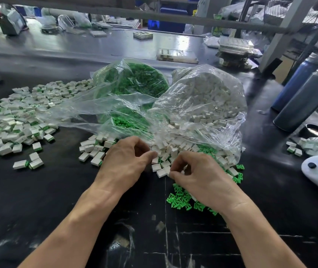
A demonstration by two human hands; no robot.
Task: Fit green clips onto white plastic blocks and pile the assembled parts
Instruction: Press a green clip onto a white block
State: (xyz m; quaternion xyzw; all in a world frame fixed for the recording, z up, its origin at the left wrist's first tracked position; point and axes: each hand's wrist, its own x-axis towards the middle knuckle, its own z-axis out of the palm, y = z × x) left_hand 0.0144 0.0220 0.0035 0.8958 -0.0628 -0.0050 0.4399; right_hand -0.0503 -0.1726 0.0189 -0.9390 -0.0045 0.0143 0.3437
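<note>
Even, fairly bright overhead light fills the scene, with soft shadows only. The dark bench point(61, 190) throws pale glare toward twelve o'clock, where its far surface shines white. The clear bags point(198, 105) at centre sparkle with small highlights along their creases. Centre detail is sharp; the background at twelve o'clock is soft and smeared. Wide-angle distortion bends the shelf frame point(154, 16) and tilts the flasks point(305, 97) at three o'clock.

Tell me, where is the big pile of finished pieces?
In the head view, the pile of finished pieces lies on the black table at the far left, left of the bag of green clips and the left hand.
</note>
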